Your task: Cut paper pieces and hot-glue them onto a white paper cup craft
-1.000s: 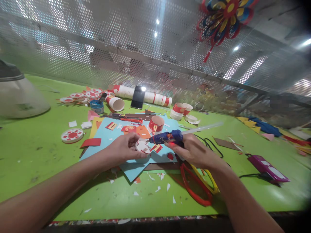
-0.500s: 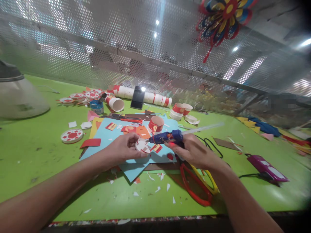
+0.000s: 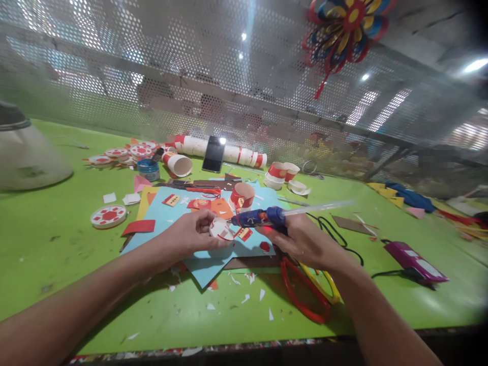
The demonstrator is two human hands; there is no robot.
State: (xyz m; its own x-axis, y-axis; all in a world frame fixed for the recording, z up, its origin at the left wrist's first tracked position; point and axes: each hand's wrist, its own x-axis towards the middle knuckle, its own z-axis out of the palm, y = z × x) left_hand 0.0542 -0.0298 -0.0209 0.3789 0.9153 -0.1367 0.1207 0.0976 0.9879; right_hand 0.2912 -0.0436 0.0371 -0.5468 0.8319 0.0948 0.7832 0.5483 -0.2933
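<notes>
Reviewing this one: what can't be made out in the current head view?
All in the head view:
- Handle of the glue gun: covered by the right hand.
- Underside of the white disc: faces away; the left hand covers part of its rim.
- Flower ornament's top: cut off by the upper edge.
- Shapes behind the perforated screen: blurred.

Glue gun (image 3: 253, 218) over paper (image 3: 206, 267)

Left of it is a held disc (image 3: 219, 229); behind, a cup (image 3: 243, 194) stands on the paper. Another disc (image 3: 109, 217) lies farther left, a device (image 3: 415, 260) far right, a phone (image 3: 213, 154) before a cup stack (image 3: 192, 146).
</notes>
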